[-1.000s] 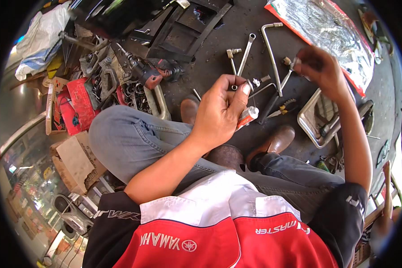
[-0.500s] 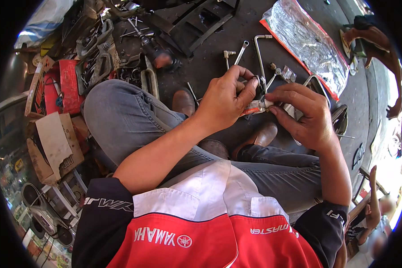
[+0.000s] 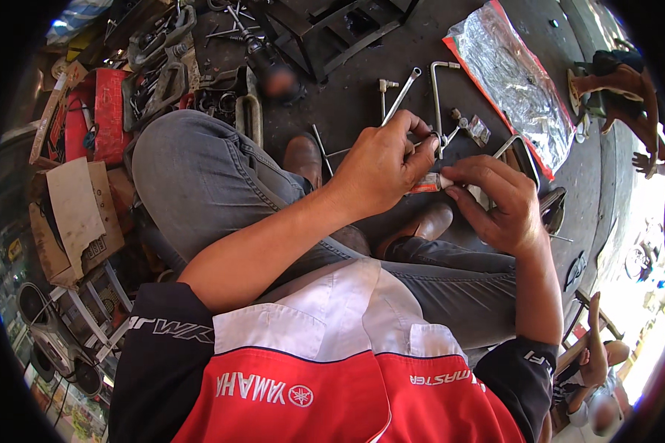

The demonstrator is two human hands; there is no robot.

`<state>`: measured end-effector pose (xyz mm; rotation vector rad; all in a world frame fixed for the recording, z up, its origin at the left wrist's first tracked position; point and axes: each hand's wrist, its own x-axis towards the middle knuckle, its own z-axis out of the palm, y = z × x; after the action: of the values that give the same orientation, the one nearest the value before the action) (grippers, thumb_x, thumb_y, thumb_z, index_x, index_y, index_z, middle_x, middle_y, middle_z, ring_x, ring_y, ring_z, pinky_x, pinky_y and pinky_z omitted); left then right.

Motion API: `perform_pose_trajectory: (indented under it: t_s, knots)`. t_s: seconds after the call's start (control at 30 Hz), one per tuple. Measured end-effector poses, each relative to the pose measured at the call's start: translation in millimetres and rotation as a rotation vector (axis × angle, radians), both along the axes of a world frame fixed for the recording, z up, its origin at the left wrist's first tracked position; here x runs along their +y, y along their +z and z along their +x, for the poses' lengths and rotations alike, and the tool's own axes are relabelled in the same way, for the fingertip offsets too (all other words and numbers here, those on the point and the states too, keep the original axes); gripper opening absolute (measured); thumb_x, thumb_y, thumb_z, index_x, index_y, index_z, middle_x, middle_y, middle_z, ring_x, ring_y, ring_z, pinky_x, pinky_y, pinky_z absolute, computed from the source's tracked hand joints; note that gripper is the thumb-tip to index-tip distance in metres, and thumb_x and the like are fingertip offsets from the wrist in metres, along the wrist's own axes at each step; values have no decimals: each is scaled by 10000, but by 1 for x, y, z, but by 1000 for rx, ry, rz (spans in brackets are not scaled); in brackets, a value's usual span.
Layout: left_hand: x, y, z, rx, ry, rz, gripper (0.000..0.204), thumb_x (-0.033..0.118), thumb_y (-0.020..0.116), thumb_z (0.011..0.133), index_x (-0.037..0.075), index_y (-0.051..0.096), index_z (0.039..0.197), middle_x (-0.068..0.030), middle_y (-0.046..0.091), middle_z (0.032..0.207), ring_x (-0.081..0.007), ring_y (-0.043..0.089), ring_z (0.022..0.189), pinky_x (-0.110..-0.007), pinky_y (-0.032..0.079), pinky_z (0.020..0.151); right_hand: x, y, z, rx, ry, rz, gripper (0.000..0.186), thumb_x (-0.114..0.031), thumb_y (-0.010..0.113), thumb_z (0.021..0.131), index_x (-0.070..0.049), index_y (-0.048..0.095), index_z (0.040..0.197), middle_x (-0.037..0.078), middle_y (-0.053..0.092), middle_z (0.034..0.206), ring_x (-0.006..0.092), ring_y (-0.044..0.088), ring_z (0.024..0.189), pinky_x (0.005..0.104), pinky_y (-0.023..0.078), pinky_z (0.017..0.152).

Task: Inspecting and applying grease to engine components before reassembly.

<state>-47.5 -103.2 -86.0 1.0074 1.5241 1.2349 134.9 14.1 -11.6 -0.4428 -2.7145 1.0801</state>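
Note:
My left hand (image 3: 384,162) is closed around a small orange-and-white tube (image 3: 424,183) with a white cap (image 3: 445,181). Between its thumb and forefinger it also pinches a small dark piece (image 3: 434,138), too small to name. My right hand (image 3: 499,203) has thumb and forefinger closed on the cap end of the tube. Just beyond the hands, a socket wrench (image 3: 402,96) and an L-shaped wrench (image 3: 436,92) lie on the dark floor. A small clear packet (image 3: 479,131) is to the right of them.
A clear plastic bag with a red edge (image 3: 513,92) lies at the far right. Ahead stands a black metal frame (image 3: 332,40). On the left are metal tools (image 3: 171,92), a red box (image 3: 109,118) and cardboard (image 3: 74,203). Another person's bare limbs (image 3: 628,81) show at far right.
The tube's visible end and its white cap are less covered by my fingers now. The whole view has shifted slightly. Both hands keep their holds.

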Motion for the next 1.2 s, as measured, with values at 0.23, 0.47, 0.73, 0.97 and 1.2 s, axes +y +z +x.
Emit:
perform_pose_trajectory:
  t_s: [0.23, 0.47, 0.73, 0.97, 1.2]
  knots:
    - [0, -5, -2, 32, -82, -51, 313, 259, 649, 1044, -41, 590, 1115, -145, 710, 675, -193, 690, 594, -342, 509, 562, 3, -11, 6, 61, 96, 103, 281, 49, 802, 783, -9, 754, 1053, 154, 751, 1021, 293, 768, 885, 349, 613, 747]
    - [1, -6, 1, 80, -125, -42, 296, 226, 689, 1002, -50, 596, 1056, -199, 686, 671, -344, 713, 610, -421, 538, 594, 5, -17, 2, -74, 132, 37, 112, -43, 780, 879, -1, 725, 967, 140, 705, 901, 289, 708, 700, 365, 546, 599]
    - [2, -13, 1, 233, -48, 79, 279, 215, 687, 1019, -18, 584, 1132, -149, 678, 623, -272, 669, 522, -371, 468, 523, 1, -23, 0, 12, -18, -104, 155, -126, 761, 925, 5, 682, 948, 150, 661, 804, 324, 666, 654, 387, 509, 593]
    - [3, -13, -3, 250, -33, 40, 292, 225, 693, 1015, -15, 581, 1138, -156, 687, 641, -284, 691, 544, -380, 487, 532, 7, -21, -7, -68, -4, -126, 166, -143, 746, 940, 9, 684, 964, 150, 667, 803, 302, 677, 673, 377, 509, 598]
    - [0, -15, -5, 223, -9, 34, 315, 228, 703, 973, -33, 562, 1082, -236, 683, 693, -431, 708, 668, -494, 553, 618, -1, -22, -12, -178, -71, -218, 184, -167, 745, 945, 7, 690, 924, 146, 654, 747, 293, 651, 653, 371, 503, 617]
